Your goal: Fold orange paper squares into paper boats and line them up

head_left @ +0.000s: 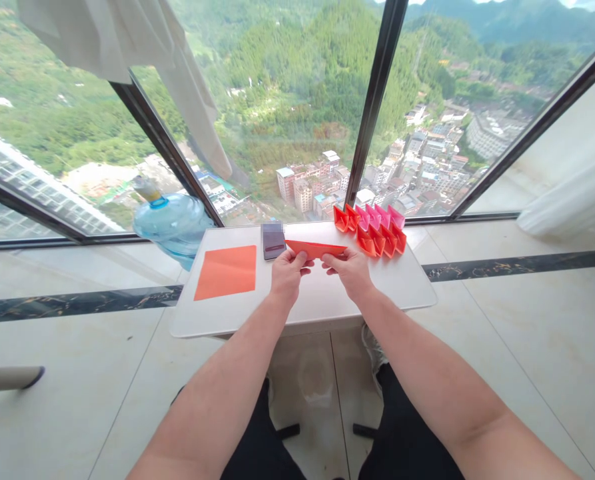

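Observation:
A folded strip of orange-red paper (316, 249) is stretched between my two hands, just above the white table. My left hand (288, 270) pinches its left end, thumb on the near side. At the other end, my right hand (348, 268) grips it the same way. Left of my hands lies a flat orange paper sheet (226, 272). Behind my left hand rests a phone (273, 241). Beyond my right hand stand folded paper pieces in rows: several red ones (381, 241) in front, with pink ones (380, 217) and more red ones (346, 219) behind.
The small white table (217, 319) stands against a tall window with dark frames (374, 100). A large blue water jug (172, 223) is at its left rear corner. A pale curtain (112, 40) hangs upper left. My legs are under the near edge.

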The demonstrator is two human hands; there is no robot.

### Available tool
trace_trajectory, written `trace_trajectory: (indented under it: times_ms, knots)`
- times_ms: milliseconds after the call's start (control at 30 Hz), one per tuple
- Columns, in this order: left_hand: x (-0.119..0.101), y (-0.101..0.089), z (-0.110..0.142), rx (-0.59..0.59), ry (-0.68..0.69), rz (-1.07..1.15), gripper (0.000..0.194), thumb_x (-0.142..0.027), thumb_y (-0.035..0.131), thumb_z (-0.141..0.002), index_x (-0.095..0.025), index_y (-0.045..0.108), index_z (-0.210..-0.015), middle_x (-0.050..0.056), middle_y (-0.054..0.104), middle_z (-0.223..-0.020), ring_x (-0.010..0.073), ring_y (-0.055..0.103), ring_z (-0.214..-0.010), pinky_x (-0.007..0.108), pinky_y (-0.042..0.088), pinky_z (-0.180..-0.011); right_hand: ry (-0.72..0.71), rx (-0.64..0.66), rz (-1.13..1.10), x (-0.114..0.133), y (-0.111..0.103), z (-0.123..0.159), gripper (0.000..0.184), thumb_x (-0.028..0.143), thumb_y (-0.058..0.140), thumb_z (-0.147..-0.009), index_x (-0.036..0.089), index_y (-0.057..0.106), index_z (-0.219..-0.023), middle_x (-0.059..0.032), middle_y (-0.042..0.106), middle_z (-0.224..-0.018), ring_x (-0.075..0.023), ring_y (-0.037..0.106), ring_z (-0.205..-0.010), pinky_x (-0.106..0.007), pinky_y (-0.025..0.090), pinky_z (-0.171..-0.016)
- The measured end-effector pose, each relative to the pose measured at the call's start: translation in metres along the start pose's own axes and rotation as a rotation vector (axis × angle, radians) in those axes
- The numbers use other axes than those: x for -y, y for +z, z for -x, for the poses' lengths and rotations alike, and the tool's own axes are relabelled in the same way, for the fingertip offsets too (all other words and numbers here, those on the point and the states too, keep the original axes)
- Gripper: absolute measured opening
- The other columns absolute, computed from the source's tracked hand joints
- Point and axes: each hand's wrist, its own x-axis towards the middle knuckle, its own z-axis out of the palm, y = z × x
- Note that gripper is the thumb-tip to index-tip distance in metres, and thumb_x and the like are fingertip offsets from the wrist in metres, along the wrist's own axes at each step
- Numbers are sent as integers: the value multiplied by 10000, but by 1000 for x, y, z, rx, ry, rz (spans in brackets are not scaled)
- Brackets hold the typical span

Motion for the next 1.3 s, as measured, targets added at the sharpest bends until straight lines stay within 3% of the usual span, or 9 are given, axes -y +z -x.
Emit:
trace_trajectory:
  times_ms: [167, 300, 400, 500, 600, 700, 833, 1033, 1300]
  knots:
    - [2, -1, -3, -20, 29, -47, 350, -409, 814, -679, -152, 606, -794, 35, 682, -740, 135, 652, -642, 247, 478, -571, -73, -51, 141, -5, -2, -2, 210, 329, 758, -679, 156, 713, -789, -10, 683, -608, -162, 637, -568, -279, 502, -549]
    - [-1, 1, -1, 40, -19, 74, 400, -467, 782, -729, -173, 608, -937, 55, 709, -880, 168, 699, -722, 285, 536, -634, -218, -58, 299, -10, -1, 1, 177, 361, 716, -747, 188, 708, -783, -2, 698, -651, -166, 645, -624, -302, 525, -645]
    - [-6, -1, -2, 64, -36, 156, 393, -482, 727, -782, -195, 591, -1013, 47, 703, -931, 180, 711, -750, 330, 570, -690, -273, 6, 382, -9, 0, 5, 239, 384, 740, -747, 205, 725, -903, -25, 749, -832, -190, 689, -763, -318, 547, -719]
    - [-11, -3, -3, 8, -20, 132, 291, -359, 715, -793, -180, 591, -986, 47, 695, -917, 153, 696, -734, 329, 575, -733, -282, 58, 366, -6, -1, 7, 425, 388, 777, -723, 228, 694, -1108, -64, 737, -1104, -211, 706, -913, -334, 569, -760]
    - [-14, -3, -3, -27, -12, 55, 273, -258, 686, -781, -169, 599, -1024, 74, 704, -961, 164, 694, -788, 367, 579, -784, -399, 59, 368, -3, -2, 5, 275, 351, 723, -784, 242, 723, -1037, -77, 696, -1213, -223, 679, -1051, -352, 567, -824]
    - [-13, 0, -1, -28, -15, -36, 306, -203, 662, -749, -158, 615, -1048, 97, 712, -981, 186, 693, -823, 396, 579, -794, -500, 91, 472, -4, -4, 3, 103, 287, 687, -819, 256, 765, -879, -62, 703, -1186, -217, 661, -1094, -371, 536, -924]
    - [-8, 5, 1, -31, -12, -87, 344, -150, 633, -681, -146, 639, -1025, 96, 719, -933, 190, 686, -817, 365, 570, -758, -510, 99, 718, -9, -4, 5, 115, 245, 696, -816, 272, 788, -880, -59, 723, -1122, -215, 655, -1071, -382, 507, -981]
    - [2, 3, -4, -25, 26, -144, 389, -151, 601, -618, -158, 659, -1003, 63, 717, -839, 187, 675, -752, 327, 549, -688, -508, 114, 950, -10, -2, 9, 147, 211, 660, -840, 258, 789, -893, -53, 730, -1084, -220, 630, -1053, -355, 501, -945]
    - [12, 0, -9, -47, 21, -183, 266, -251, 657, -649, -163, 688, -898, 38, 687, -781, 162, 628, -688, 280, 508, -615, -480, 138, 1095, -10, 1, 11, 148, 191, 622, -849, 210, 768, -856, -61, 724, -984, -207, 617, -975, -300, 467, -852]
